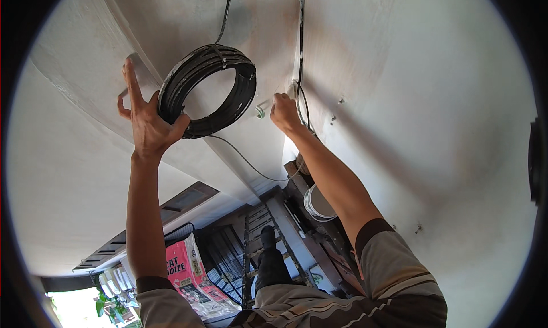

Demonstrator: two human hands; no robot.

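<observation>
A thick coil of black cable (244, 94), bound with ties and marked with whitish smears, hangs from a cable running up out of view. My left hand (149, 125) grips its lower left rim, the thumb lying over the cable while other fingers stretch up beside it. My right hand (284, 114) is raised at the wall corner with its fingers pinched together. Whatever they hold, if anything, is hidden. Just beyond it a black cable (301, 48) runs down the corner. Between coil and right hand, a small green-and-white piece (260, 112) sits at the wall.
Far below are a ladder (258, 219), with my foot on or near it, a white bucket (319, 203) and a pink printed sack (185, 262). A thin loose cable (242, 156) loops under the coil. Small fixings (333, 120) stick out of the right wall.
</observation>
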